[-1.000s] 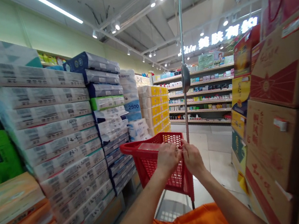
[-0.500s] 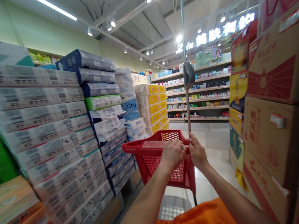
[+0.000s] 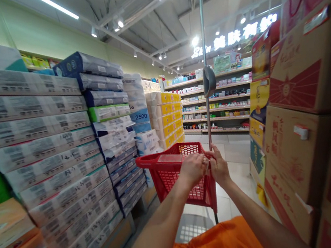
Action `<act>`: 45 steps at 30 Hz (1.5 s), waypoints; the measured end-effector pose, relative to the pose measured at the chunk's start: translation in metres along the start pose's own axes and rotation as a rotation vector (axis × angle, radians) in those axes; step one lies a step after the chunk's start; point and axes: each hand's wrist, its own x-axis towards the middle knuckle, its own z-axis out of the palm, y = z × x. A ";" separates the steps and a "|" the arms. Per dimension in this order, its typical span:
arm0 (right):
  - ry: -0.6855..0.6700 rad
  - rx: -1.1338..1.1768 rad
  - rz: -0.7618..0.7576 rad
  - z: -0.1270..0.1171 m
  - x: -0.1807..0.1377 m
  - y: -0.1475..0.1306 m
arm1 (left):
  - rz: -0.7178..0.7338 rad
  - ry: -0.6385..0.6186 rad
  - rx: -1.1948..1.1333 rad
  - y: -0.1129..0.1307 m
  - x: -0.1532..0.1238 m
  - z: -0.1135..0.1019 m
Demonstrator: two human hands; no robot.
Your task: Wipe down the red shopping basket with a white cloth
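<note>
A red plastic shopping cart (image 3: 159, 180) with perforated basket walls is in front of me. My left hand (image 3: 193, 167) lies closed over its handle bar, the fingers wrapped round and partly hidden. Close beside it, my right hand (image 3: 220, 168) grips the right end of the same handle, thumb and fingers curled at the corner. A thin metal pole (image 3: 209, 117) rises from just behind the right hand, with a grey oval fitting (image 3: 209, 81) partway up. Whether the right fingers touch the pole, I cannot tell.
Tall stacks of packaged paper (image 3: 42, 127) line the left side, with yellow-and-white packs (image 3: 167, 117) farther on. Cardboard cartons (image 3: 303, 151) rise close on the right. Shelves of small goods (image 3: 222, 106) stand ahead past the tiled floor (image 3: 236, 156).
The cart and I have moved slightly forward along the aisle. Nearby stacks on the left slide toward the left edge. Both hands keep their hold on the handle.
</note>
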 end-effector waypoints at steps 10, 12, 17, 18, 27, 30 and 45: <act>0.053 -0.018 0.030 -0.002 0.013 0.022 | -0.352 0.062 0.087 -0.074 -0.035 -0.024; 0.026 -0.076 0.025 -0.008 0.019 0.020 | -0.318 0.086 0.102 -0.062 -0.035 -0.018; -0.258 -0.536 -0.166 -0.004 0.028 -0.021 | -0.217 0.141 0.123 -0.037 -0.025 -0.006; -0.319 -0.602 -0.176 0.000 0.028 -0.030 | -0.191 0.160 0.108 -0.037 -0.024 -0.005; -0.316 -0.759 -0.298 0.012 0.015 -0.035 | -0.467 0.183 0.125 -0.101 -0.044 -0.015; -0.272 -0.753 -0.347 0.011 0.010 -0.036 | -0.382 0.195 0.068 -0.076 -0.028 -0.007; -0.223 -0.636 -0.438 -0.003 0.008 -0.024 | -0.550 0.154 0.128 -0.120 -0.056 -0.035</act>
